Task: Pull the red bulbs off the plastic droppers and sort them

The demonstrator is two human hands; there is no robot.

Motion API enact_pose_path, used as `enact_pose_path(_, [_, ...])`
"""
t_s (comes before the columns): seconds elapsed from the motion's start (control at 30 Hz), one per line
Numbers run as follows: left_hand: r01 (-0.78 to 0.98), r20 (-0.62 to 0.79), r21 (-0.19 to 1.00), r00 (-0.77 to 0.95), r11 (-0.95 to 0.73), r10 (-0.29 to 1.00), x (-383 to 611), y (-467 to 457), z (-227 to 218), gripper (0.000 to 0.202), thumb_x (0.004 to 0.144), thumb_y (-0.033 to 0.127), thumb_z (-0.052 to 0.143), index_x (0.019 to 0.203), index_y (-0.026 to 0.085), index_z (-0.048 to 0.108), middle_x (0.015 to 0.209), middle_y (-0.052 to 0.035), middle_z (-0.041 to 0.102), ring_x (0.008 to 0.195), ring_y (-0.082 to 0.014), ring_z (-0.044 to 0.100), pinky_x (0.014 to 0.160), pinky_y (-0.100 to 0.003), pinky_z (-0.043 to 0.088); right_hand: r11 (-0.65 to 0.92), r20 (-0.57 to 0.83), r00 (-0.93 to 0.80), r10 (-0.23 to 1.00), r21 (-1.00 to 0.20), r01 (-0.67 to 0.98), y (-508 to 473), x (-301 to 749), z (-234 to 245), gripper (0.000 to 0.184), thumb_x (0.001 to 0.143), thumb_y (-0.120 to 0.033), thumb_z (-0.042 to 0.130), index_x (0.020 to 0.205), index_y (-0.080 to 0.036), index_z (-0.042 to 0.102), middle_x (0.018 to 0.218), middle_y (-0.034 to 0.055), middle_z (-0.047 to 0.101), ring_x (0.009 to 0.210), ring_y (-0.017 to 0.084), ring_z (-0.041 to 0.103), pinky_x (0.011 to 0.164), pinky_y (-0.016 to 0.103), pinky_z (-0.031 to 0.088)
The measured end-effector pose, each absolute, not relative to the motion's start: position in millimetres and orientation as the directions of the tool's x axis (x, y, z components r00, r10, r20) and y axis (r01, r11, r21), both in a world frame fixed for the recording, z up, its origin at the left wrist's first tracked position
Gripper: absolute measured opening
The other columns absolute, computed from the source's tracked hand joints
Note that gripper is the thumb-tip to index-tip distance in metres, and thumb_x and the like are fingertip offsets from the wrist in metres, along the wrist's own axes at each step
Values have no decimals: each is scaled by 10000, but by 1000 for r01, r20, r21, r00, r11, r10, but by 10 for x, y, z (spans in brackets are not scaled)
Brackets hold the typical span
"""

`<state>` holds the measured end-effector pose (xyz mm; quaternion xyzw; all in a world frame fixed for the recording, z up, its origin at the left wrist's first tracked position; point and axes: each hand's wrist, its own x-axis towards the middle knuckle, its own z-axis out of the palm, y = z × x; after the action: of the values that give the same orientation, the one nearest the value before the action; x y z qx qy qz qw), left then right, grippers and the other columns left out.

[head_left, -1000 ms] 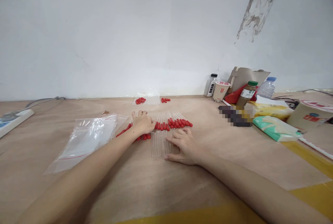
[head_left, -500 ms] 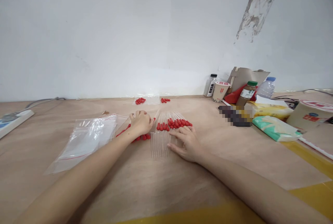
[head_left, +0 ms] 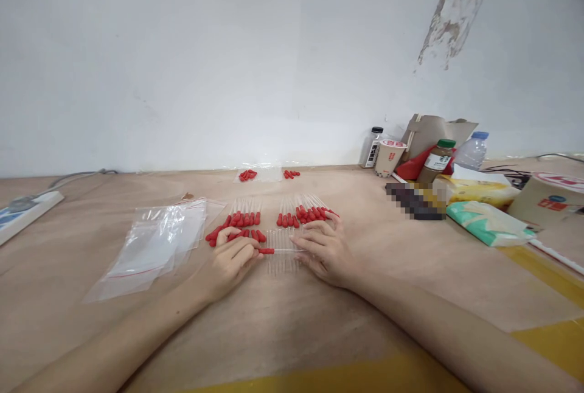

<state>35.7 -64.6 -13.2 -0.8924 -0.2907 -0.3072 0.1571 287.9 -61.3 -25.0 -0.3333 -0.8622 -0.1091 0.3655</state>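
Note:
Between my hands lies a clear dropper tube [head_left: 287,251], held level, with a red rubber bulb [head_left: 267,251] at its left end. My left hand [head_left: 232,261] is closed on the bulb. My right hand [head_left: 325,253] pinches the other end of the tube; its fingertips partly hide it. Directly beneath, a row of bare clear tubes [head_left: 279,268] lies side by side on the table. Behind my hands are two groups of droppers with red bulbs, one left [head_left: 246,219] and one right [head_left: 314,214], tubes pointing away. Loose red bulbs [head_left: 255,235] lie by my left fingers.
Clear zip bags [head_left: 155,247] lie at the left, near a power strip [head_left: 34,213]. More red bulbs [head_left: 247,175] sit on plastic near the wall. Bottles [head_left: 437,162], paper cups [head_left: 390,159] and tissue packs [head_left: 488,222] crowd the right. Yellow tape [head_left: 547,344] marks the table.
My left hand has come back towards me from the left group and now holds a red bulb at a tube's end. My right hand has stayed nearly in place, now pinching that tube.

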Motion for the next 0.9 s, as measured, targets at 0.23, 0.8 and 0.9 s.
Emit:
enact_pose_path(0.23, [588, 707, -43, 589, -807, 391, 401, -635, -286, 47, 858, 174, 511, 872, 204, 544, 797, 11, 680, 759, -123, 624, 851, -340, 369, 754, 642, -586, 495, 17, 656, -653, 2803, -276, 237, 895, -343, 453, 1007, -262, 645, 691, 0, 642, 772, 151, 516, 972, 440, 193])
enact_pose_path(0.8, [614, 553, -57, 676, -788, 487, 501, -702, -140, 223, 876, 231, 456, 712, 190, 601, 678, -8, 621, 724, -157, 508, 748, -359, 323, 795, 622, -622, 476, -1, 606, -688, 2795, -267, 177, 861, -280, 480, 811, -242, 646, 609, -25, 608, 699, 135, 456, 910, 397, 190])
enact_pose_path(0.9, [628, 555, -45, 662, -777, 504, 385, -684, -121, 199, 870, 202, 457, 722, 198, 590, 669, 2, 621, 717, -160, 521, 735, -362, 332, 778, 635, -588, 500, -32, 627, -656, 2890, -284, 232, 874, -291, 455, 769, -239, 656, 587, -18, 597, 689, 137, 456, 907, 391, 196])
